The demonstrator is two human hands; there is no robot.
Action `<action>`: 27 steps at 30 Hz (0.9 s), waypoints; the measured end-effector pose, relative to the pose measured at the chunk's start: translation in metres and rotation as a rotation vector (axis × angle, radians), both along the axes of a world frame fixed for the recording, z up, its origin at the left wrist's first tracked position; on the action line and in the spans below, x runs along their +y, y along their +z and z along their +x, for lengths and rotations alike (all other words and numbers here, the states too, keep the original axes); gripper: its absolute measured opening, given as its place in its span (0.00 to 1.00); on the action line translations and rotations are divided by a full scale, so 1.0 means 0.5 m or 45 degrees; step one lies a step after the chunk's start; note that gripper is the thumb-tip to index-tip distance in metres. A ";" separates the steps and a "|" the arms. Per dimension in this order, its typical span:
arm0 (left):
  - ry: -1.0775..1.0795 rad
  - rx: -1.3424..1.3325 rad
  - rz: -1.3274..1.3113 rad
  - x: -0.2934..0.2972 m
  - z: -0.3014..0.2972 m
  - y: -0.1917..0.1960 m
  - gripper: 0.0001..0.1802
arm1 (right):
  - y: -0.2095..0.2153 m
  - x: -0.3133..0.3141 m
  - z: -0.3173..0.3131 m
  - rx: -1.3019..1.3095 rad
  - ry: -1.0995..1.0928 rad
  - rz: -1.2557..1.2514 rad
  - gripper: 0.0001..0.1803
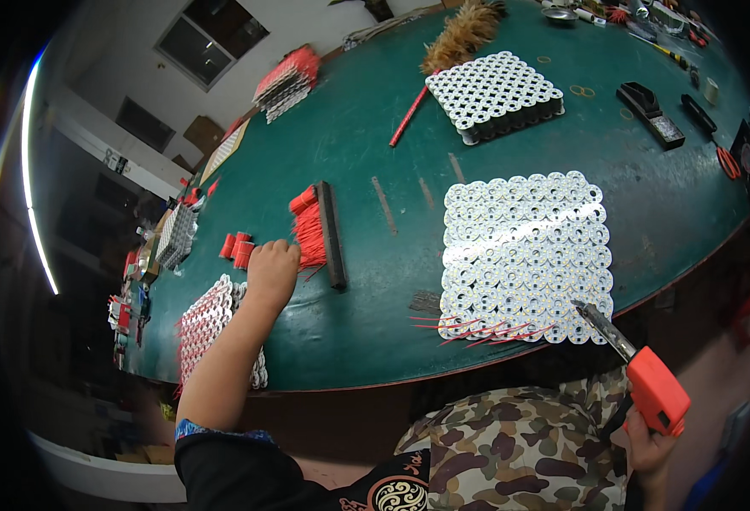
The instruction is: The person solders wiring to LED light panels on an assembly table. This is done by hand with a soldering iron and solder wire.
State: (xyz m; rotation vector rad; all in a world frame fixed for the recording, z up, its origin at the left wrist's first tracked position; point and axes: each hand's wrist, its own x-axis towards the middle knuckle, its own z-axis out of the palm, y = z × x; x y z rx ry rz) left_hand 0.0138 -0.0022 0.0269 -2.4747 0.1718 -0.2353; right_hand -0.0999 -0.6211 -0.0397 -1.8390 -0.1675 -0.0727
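Observation:
My right hand point(650, 444) grips a red-handled soldering gun point(658, 390) at the lower right. Its metal tip rests at or just above the lower right part of a battery pack point(524, 247) with rows of round white cell ends. Several thin red wires point(477, 330) lie along the pack's near edge, some sticking out to the left. My left hand point(274, 271) reaches to a pile of short red wires point(309, 238) beside a dark bar point(331, 234). Its fingers are curled together, and what they hold, if anything, is hidden.
Red wire bundles point(237, 247) lie left of the pile. Another pack with red wires point(209, 328) sits under my left forearm. Farther back are a second pack point(496, 94), a feather duster point(464, 36), a black holder point(650, 115) and orange-handled scissors point(727, 162) on the green table point(375, 332).

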 end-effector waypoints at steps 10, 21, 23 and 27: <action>0.130 -0.015 -0.603 -0.008 -0.002 0.012 0.11 | -0.005 -0.004 -0.002 0.036 -0.035 -0.001 0.17; 0.115 0.075 -0.532 -0.056 0.004 -0.027 0.08 | -0.026 -0.030 0.004 -0.246 0.074 -0.242 0.17; 0.109 0.050 -0.524 -0.054 0.004 -0.030 0.08 | -0.006 -0.007 -0.004 -0.125 0.003 -0.091 0.17; 0.124 0.016 -0.512 -0.046 0.004 -0.037 0.08 | 0.001 0.004 0.000 0.027 -0.057 0.015 0.17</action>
